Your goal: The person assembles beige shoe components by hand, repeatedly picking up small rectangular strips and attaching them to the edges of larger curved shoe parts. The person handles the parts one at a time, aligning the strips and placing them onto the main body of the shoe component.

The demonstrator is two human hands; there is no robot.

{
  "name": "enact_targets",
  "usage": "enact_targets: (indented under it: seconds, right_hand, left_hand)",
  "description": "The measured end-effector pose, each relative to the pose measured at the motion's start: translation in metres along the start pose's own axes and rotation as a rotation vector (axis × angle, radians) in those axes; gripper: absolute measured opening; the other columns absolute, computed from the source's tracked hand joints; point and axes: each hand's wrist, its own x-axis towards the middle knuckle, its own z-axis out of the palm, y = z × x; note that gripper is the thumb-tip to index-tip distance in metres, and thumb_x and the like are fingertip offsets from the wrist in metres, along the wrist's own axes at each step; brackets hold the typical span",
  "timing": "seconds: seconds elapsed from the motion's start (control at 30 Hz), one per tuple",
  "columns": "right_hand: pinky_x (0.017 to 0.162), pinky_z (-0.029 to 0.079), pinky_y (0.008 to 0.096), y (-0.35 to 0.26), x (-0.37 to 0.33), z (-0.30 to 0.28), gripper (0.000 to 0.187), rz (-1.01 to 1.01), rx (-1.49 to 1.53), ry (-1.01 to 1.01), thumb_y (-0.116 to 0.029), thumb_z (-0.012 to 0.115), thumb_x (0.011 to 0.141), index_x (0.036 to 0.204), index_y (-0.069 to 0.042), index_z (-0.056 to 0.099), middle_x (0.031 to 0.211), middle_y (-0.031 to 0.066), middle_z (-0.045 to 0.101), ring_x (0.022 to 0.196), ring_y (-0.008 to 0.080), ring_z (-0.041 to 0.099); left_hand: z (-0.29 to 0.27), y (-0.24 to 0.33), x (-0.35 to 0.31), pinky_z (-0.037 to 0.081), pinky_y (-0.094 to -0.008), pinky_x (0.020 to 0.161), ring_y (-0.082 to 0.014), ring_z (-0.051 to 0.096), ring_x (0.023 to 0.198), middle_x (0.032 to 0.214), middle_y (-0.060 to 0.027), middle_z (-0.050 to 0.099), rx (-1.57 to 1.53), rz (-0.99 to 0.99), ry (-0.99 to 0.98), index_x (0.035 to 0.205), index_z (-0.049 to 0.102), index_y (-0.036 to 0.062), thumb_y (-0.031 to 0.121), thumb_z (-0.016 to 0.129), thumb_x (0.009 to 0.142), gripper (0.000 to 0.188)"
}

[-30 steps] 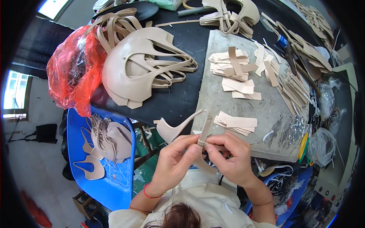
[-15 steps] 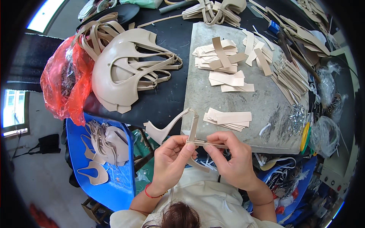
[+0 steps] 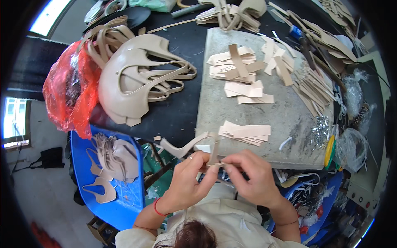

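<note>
While left hand (image 3: 188,180) pinches beige strap (image 3: 214,155), right hand (image 3: 253,177), drawn nearer than before, clamps its lower end; strap likely being folded between hands, strip stack (image 3: 248,131) beyond grip.

Beige strap (image 3: 214,154) in both hands (image 3: 189,178)

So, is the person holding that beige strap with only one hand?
No, the left hand and the right hand both pinch the beige strap.
</note>
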Motion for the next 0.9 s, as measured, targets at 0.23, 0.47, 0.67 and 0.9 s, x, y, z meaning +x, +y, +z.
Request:
enact_targets:
  seconds: [0.23,0.47,0.67,0.9]
  right_hand:
    - [0.064,0.048,0.0225,0.019,-0.014,-0.045,0.025,0.195,0.163,0.235,0.001,0.068,0.08,0.104,0.0,0.063,0.091,0.0061,0.064,0.072,0.0093,0.06]
    - [0.065,0.049,0.0211,0.026,0.006,-0.076,0.009,0.397,0.277,0.285,-0.002,0.066,0.084,0.093,0.001,0.064,0.083,0.0041,0.066,0.074,0.0067,0.061]
    - [0.06,0.05,0.022,0.046,0.019,-0.069,0.009,0.438,0.123,0.234,-0.005,0.065,0.083,0.089,0.001,0.064,0.078,0.0074,0.067,0.065,0.0089,0.062]
    - [0.059,0.049,0.0296,0.04,0.033,-0.073,0.017,0.272,-0.207,0.108,-0.007,0.069,0.077,0.09,-0.001,0.061,0.076,0.0091,0.061,0.063,0.0192,0.061]
  left_hand:
    - [0.03,0.01,0.014,0.052,-0.0236,0.061,-0.0108,0.062,0.067,0.08,-0.0081,0.061,-0.105,-0.03,0.049,0.096,0.049,-0.0036,0.003,0.05,0.092,0.008]
    - [0.051,0.031,0.051,0.048,-0.0207,0.053,-0.008,0.06,0.062,0.078,-0.0077,0.062,0.093,0.057,0.121,0.098,0.059,-0.0056,0.002,0.061,0.087,0.014]
    - [0.06,0.019,0.061,0.043,-0.0207,0.047,-0.0056,0.053,0.055,0.072,-0.0052,0.06,0.171,-0.115,0.155,0.098,0.06,-0.0037,0.004,0.065,0.084,0.016]
    - [0.068,0.009,0.066,0.042,-0.021,0.047,-0.0058,0.051,0.053,0.071,-0.0045,0.059,0.324,-0.073,0.154,0.097,0.059,-0.0032,0.004,0.066,0.082,0.018]
